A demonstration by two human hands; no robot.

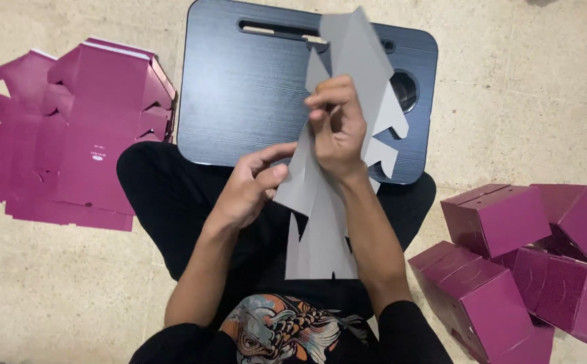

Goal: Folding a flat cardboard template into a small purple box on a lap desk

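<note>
Both hands (337, 128) grip flat box blank (347, 74), grey side up, w/ notched flaps.

Floor (50, 296): pale, speckled, stone-like, evenly lit, no hard shadows. Lap desk (239, 87): dark woodgrain top, rounded corners, a handle slot along the far edge, a round recess at the far right corner. No walls in view.

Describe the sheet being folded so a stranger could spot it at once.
Start at the dark lap tray on the floor. Just in front of it, the left hand and right hand hold a flat card sheet. It shows grey, unlike the purple ones around.
</note>
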